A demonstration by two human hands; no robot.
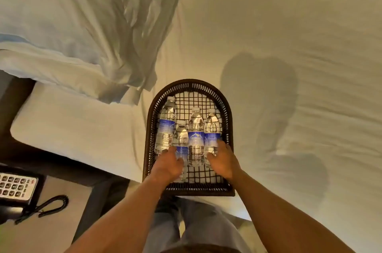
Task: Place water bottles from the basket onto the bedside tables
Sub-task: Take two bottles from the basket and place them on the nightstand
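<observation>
A dark wicker basket [227, 108] lies on the white bed, holding several clear water bottles with blue labels, all lying flat with caps pointing away from me. My left hand [168, 162] wraps around the lower part of the second bottle from the left [180, 134]. My right hand [224, 158] grips the base of the rightmost bottle [211, 128]. The far-left bottle [166, 122] and the third bottle [196, 128] lie untouched between and beside my hands. The bedside table [57, 201] is at the lower left.
A phone [16, 187] with a keypad and coiled cord [52, 205] sits on the bedside table. White pillows [62, 25] are stacked at the upper left of the bed [289, 25]. My legs stand against the bed edge below the basket.
</observation>
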